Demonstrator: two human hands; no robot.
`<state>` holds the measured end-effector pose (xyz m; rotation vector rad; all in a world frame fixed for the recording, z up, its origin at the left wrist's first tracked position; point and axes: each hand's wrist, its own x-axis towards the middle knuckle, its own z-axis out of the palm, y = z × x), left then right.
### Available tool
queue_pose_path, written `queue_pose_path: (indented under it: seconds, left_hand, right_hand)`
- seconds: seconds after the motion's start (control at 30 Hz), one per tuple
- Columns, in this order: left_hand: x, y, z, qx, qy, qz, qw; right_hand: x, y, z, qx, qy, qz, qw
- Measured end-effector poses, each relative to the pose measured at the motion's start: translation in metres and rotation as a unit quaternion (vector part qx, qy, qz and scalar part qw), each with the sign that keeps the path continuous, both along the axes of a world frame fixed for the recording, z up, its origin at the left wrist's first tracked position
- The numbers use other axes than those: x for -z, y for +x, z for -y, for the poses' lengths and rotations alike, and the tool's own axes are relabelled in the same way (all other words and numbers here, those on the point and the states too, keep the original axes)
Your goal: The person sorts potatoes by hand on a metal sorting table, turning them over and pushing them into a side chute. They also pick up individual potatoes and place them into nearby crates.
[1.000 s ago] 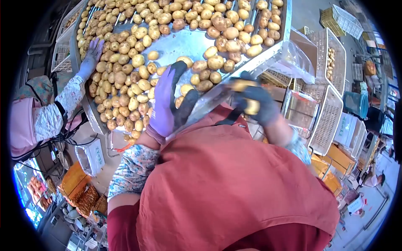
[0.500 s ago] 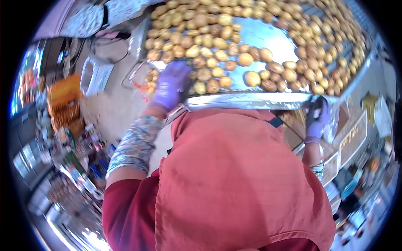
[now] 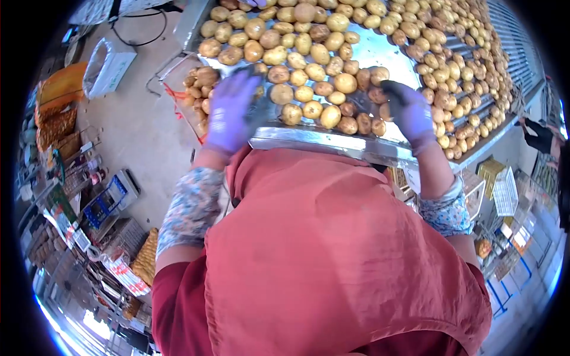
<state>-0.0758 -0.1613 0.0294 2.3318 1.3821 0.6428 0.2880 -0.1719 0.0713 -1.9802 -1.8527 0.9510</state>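
Many potatoes (image 3: 320, 54) lie on a metal sorting table (image 3: 297, 137) in front of me. My left hand (image 3: 233, 113), in a purple glove with dark palm and fingers, is at the table's near left corner. Its somewhat blurred fingers stretch forward beside the potatoes, and nothing shows in them. On the right, my right hand (image 3: 412, 115), gloved the same way, reaches over the near edge. Its fingers curve loosely against the right side of a cluster of potatoes, partly hiding some of them.
Below the left corner hangs a netted bag of potatoes (image 3: 202, 80). A white bin (image 3: 111, 68) and orange sacks (image 3: 62, 89) stand on the floor at left. Rollers (image 3: 513, 44) carry potatoes at right, above crates (image 3: 504, 190). Part of another person's purple glove (image 3: 255, 2) shows at the top.
My right hand has risen from the table's near right edge onto the potatoes, moving left. Potatoes now fill more of the near middle. My left hand stays near the left corner.
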Motion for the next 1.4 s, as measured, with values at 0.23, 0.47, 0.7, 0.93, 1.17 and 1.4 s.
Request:
queue_pose_path:
  seconds: [0.23,0.47,0.7,0.93,1.17,1.4]
  left_hand:
    - [0.020,0.045,-0.011,0.196,-0.054,-0.076,0.976]
    - [0.000,0.046,-0.071,0.085,0.043,-0.003,0.995]
    - [0.016,0.034,-0.042,0.141,-0.023,-0.153,0.978]
    - [0.000,0.020,-0.059,0.056,0.013,-0.120,0.991]
    - [0.040,0.096,-0.073,0.157,0.011,-0.167,0.973]
    - [0.027,-0.028,-0.032,0.129,-0.023,-0.124,0.984]
  right_hand:
    - [0.035,-0.076,0.002,-0.088,-0.052,0.148,0.984]
    - [0.050,-0.134,-0.015,-0.123,-0.024,0.082,0.989]
    - [0.047,-0.056,-0.028,-0.154,-0.187,-0.109,0.964]
    - [0.047,0.007,-0.042,0.039,0.173,0.279,0.944]
    - [0.044,-0.051,-0.043,-0.238,-0.014,-0.139,0.961]
    - [0.089,0.004,-0.087,0.045,0.273,0.115,0.954]
